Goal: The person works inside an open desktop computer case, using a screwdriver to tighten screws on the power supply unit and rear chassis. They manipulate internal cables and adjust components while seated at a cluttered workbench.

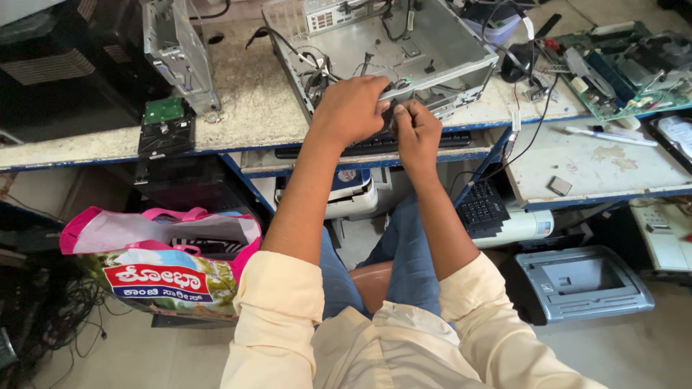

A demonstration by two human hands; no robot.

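An open grey metal computer case (440, 50) lies on the workbench (245, 108) in front of me, with black cables (313, 68) inside its near corner. My left hand (351, 108) and my right hand (416, 130) meet at the case's front edge, both closed around a small dark part (395, 109) there. What the part is stays hidden between the fingers. A black keyboard (375, 144) sits on a tray just below my hands.
A hard drive (166, 126) and a metal drive cage (180, 50) lie at left. A green circuit board (620, 65) and a pen (609, 135) are at right. Below the bench are a pink bag (158, 259), a grey printer (580, 281) and another keyboard (481, 207).
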